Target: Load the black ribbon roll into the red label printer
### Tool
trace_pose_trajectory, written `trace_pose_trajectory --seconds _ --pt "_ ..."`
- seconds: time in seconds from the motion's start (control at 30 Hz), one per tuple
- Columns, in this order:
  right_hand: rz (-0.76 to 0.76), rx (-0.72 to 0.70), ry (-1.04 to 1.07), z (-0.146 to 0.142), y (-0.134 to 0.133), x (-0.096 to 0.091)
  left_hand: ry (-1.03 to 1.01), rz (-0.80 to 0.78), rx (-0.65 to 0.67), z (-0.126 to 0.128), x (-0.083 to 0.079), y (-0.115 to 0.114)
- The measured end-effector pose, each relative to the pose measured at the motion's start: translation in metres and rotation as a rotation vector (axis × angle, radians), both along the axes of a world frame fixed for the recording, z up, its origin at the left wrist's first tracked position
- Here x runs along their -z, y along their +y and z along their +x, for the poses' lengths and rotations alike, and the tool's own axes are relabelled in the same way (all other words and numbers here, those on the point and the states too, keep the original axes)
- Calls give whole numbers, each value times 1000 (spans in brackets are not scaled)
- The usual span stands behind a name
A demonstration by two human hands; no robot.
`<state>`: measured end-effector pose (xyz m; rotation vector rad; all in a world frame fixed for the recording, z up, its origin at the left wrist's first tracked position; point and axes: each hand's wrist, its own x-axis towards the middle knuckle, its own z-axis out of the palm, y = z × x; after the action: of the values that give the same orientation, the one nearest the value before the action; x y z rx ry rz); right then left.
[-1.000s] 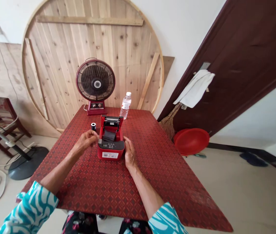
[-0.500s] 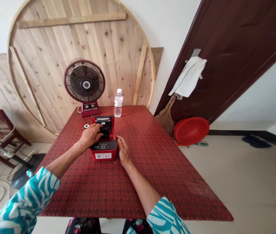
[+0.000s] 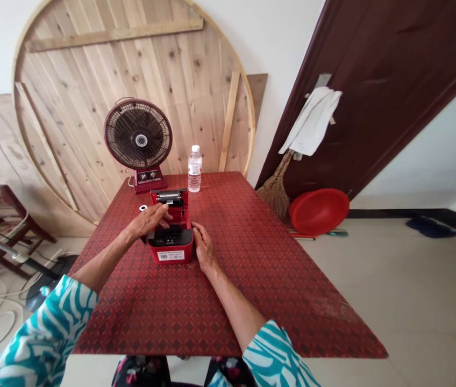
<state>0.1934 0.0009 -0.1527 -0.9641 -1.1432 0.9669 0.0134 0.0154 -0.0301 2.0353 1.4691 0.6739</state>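
A red and black label printer (image 3: 171,253) stands on the table with its lid (image 3: 170,198) raised, showing a roller inside the lid. My left hand (image 3: 152,219) reaches across the open compartment from the left, fingers stretched out and apart. Nothing shows in its grasp, and it hides part of the compartment. Against the printer's right side rests my right hand (image 3: 204,246), its fingers extended along the casing without wrapping round it. A small white roll with a dark core (image 3: 143,208) lies just left of the printer.
A dark red fan (image 3: 138,140) and a water bottle (image 3: 194,169) stand at the back of the patterned table (image 3: 248,290). Behind leans a round wooden panel (image 3: 179,80). Right of the table are a broom (image 3: 274,193) and a red basin (image 3: 320,211); a chair (image 3: 8,220) stands left.
My left hand has lifted slightly and its fingers have straightened. The black part under them by the lid has gone from there, exposing red interior. My right hand stays at the printer's side.
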Motion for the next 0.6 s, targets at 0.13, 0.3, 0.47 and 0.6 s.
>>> trace_pose_trajectory --seconds 0.13,0.3,0.47,0.6 --pt "-5 2 -5 0 2 2 448 1 81 20 -4 23" --pt "-17 -6 -2 0 1 3 779 -97 241 39 -8 40" --pt "-10 -4 4 -2 0 2 776 -232 346 36 -13 46" --pt "2 -8 3 -1 1 1 700 -273 394 30 -9 47"
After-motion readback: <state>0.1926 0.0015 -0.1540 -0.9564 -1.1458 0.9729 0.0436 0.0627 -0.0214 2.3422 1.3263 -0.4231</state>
